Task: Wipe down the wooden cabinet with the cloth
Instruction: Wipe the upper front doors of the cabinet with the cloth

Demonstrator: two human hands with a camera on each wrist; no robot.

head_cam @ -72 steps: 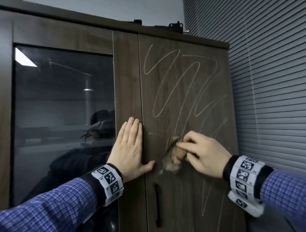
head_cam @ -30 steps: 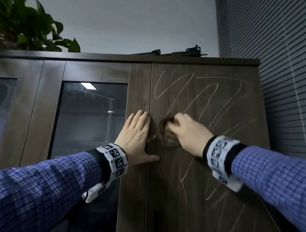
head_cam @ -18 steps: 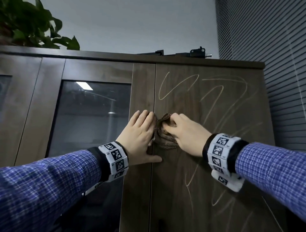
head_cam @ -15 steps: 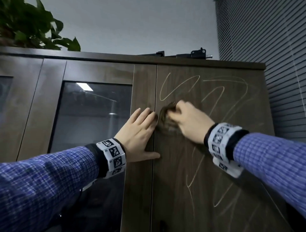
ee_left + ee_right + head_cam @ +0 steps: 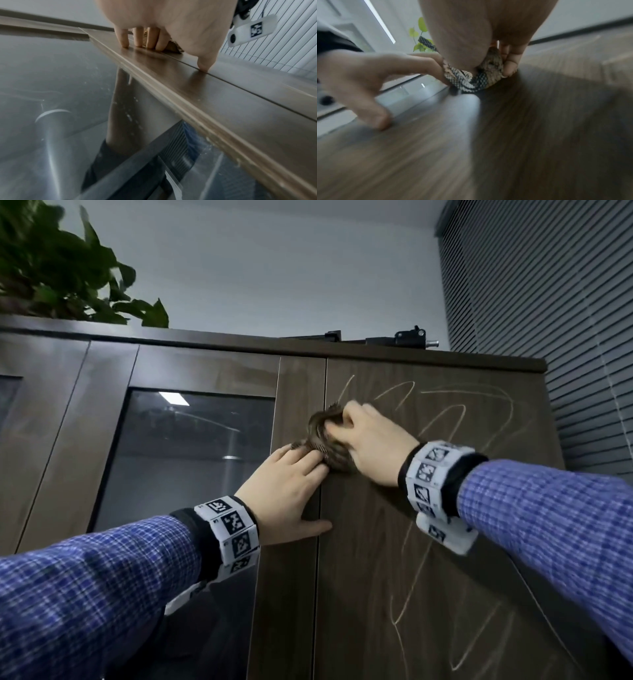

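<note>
cabinet: the wooden cabinet [image 5: 428, 542] stands against the wall beside the window blinds [image 5: 548, 320]; its right door [image 5: 411, 559] is plain wood, covered in pale scribbled chalk-like lines [image 5: 442, 419].
cloth: one small patterned cloth [image 5: 325, 440], bunched up, pressed on the upper left corner of that door, just beside the door seam.
right hand: the right hand [image 5: 373, 446] grips the cloth, fingers curled round the wad, and pushes it against the wood; the right wrist view is blurred, so i'd say it is mid-stroke.
left hand: the left hand [image 5: 287, 491] lies flat, fingers straight, on the frame strip [image 5: 294, 577] next to the seam, thumb on the door; its fingertips [image 5: 125, 43] touch the cloth's edge. it holds nothing.
step in hand: rubbing out the marks near the top left of the door, as i judge it.
next move: i reckon firm strokes rightward and downward across the lines, with the left hand bracing the door shut.
count: one cabinet, one cloth, two hands, one plain door, at least one glass-panelled door [image 5: 185, 474], one leafy plant [image 5: 61, 268] and some dark hardware [image 5: 411, 337] on top.
remaining: most of the scribble looks untouched, so the job seems early on.
</note>
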